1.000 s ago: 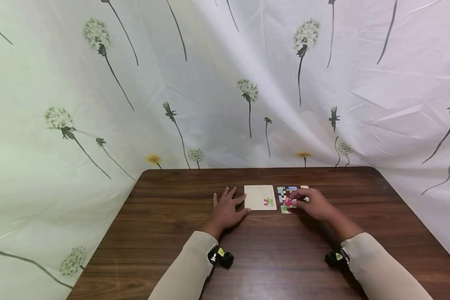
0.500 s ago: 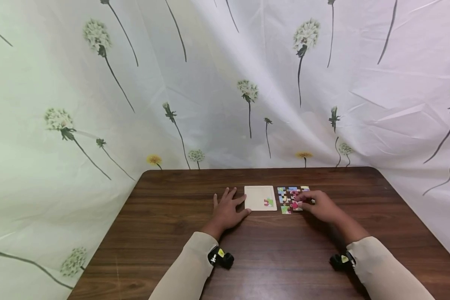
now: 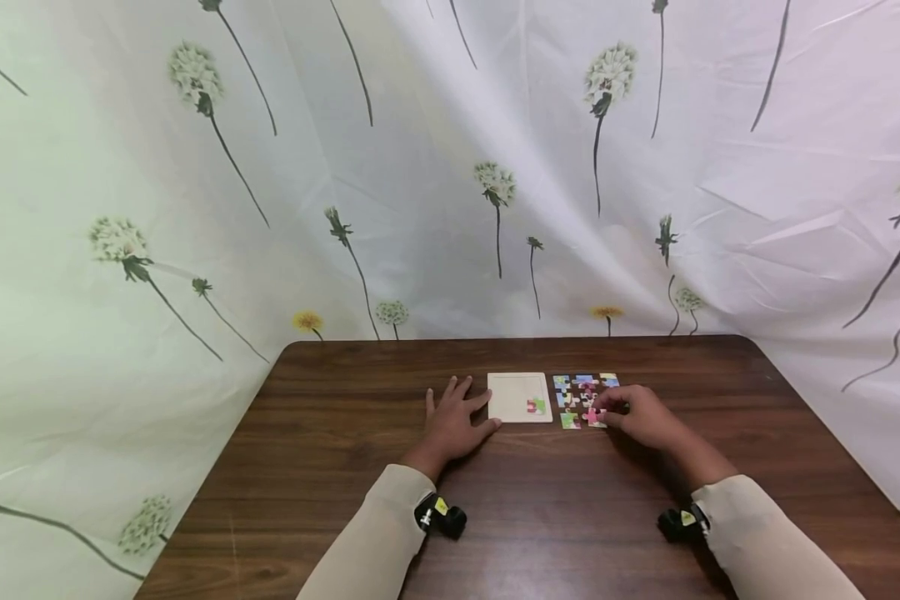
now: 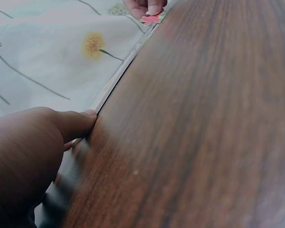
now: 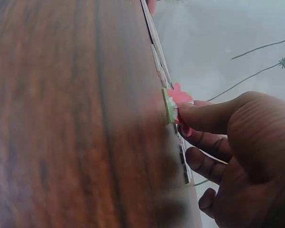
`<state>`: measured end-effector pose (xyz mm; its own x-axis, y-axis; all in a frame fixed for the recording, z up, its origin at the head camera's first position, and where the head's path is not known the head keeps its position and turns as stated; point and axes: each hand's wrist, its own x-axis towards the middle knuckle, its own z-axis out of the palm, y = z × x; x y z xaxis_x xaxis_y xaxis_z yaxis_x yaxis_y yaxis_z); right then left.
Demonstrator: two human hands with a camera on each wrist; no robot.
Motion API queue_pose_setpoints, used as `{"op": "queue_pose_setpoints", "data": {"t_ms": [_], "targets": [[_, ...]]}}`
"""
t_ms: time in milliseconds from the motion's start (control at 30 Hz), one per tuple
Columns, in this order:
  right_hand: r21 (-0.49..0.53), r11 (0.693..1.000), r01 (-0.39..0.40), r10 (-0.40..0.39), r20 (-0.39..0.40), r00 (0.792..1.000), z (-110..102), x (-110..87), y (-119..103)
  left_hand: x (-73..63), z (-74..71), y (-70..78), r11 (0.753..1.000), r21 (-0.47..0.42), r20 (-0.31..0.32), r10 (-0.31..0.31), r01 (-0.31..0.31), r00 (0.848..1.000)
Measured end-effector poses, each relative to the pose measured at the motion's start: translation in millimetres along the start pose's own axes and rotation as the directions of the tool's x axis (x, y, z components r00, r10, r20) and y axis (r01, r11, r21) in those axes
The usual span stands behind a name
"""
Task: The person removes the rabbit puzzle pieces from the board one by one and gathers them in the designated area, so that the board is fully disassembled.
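Note:
A square pale wooden puzzle tray [image 3: 506,398] lies on the table, with a red-and-green puzzle piece [image 3: 536,406] in its lower right corner. My left hand [image 3: 453,425] rests beside it, fingers spread, thumb and index finger against its left edge. Right of the tray, my right hand [image 3: 640,417] pinches a pink, white and green puzzle piece [image 5: 179,99] between thumb and fingers. In the head view that held piece [image 3: 594,417] is at the front of the loose pieces, partly covered by the fingertips. The left wrist view shows my left thumb [image 4: 80,122] at the tray's edge.
Several loose puzzle pieces [image 3: 562,382] lie in rows right of the tray, some hidden under my right hand. The brown wooden table [image 3: 540,517] ends at the back against a white curtain [image 3: 420,208] printed with dandelions.
My right hand, with the pink piece, has shifted right and slightly toward me, uncovering more of the loose pieces. The left hand and the tray stay in place.

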<state>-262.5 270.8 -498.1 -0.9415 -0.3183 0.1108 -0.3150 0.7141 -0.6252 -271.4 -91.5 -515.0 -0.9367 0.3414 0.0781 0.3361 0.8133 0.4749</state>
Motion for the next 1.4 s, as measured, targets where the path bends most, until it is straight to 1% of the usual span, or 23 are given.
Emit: {"op": "queue_pose_setpoints", "data": {"t_ms": [133,267,467,633,833,1167,1333,1400], "targets": [[-0.013,1.000,-0.006,0.006,0.000,1.000,-0.6,0.5,0.6,1.9,0.3,-0.6,1.000,0.004,-0.002,0.000,0.000,1.000],[-0.022,1.000,0.003,-0.004,-0.014,1.000,-0.1,-0.7,1.1,3.0,0.7,-1.3,1.000,0.014,0.000,0.000,0.000,1.000],[-0.018,1.000,0.021,-0.022,-0.039,0.999,3.7,-2.2,2.5,1.5,0.7,-1.4,1.000,0.006,0.011,-0.003,0.003,1.000],[-0.024,0.999,0.032,-0.033,-0.063,0.997,4.9,-1.4,2.3,2.5,2.0,-2.0,1.000,0.003,-0.001,0.002,-0.002,1.000],[-0.031,0.999,0.019,-0.021,-0.063,0.998,5.3,-1.4,2.5,1.8,1.3,-1.9,1.000,0.004,0.001,0.000,0.000,1.000],[0.006,0.999,0.051,-0.050,-0.096,0.994,6.7,-3.3,1.0,1.3,3.0,-2.7,1.000,0.012,-0.004,-0.002,0.002,1.000],[0.049,0.997,0.055,-0.049,-0.121,0.991,6.8,-3.2,-0.3,-0.8,2.1,-1.6,1.000,0.011,-0.004,0.001,-0.001,1.000],[0.048,0.998,0.051,-0.045,-0.125,0.991,6.3,-2.2,-2.3,-1.4,1.5,-1.1,1.000,0.008,-0.002,0.000,0.000,1.000]]}}
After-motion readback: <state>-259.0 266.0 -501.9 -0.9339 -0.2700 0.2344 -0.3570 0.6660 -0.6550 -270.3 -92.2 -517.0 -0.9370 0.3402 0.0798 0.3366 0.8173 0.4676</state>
